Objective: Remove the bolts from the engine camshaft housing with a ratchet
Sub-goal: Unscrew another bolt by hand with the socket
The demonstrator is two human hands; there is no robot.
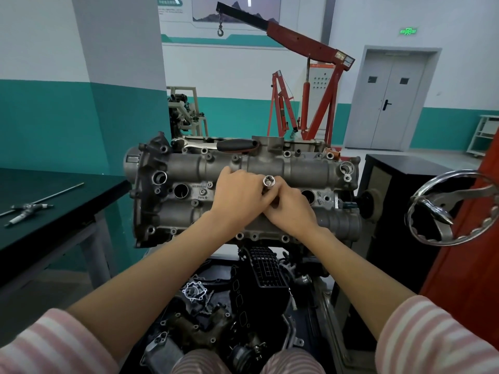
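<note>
The grey camshaft housing (189, 163) lies across the engine in front of me, with bolts and empty bolt holes along its edges. Both hands meet over its middle. My left hand (237, 195) and my right hand (290, 209) together hold a silver socket (269, 181), its open end facing up toward me. Which fingers grip it is partly hidden. The ratchet (216, 144), chrome with a black handle, rests along the housing's far edge, untouched.
A chrome handwheel (442, 209) on the engine stand sticks out at the right. A dark workbench (48, 201) at the left carries a long rod and small tools. Loose engine parts (243, 292) lie in a tray below. A red engine crane (305, 85) stands behind.
</note>
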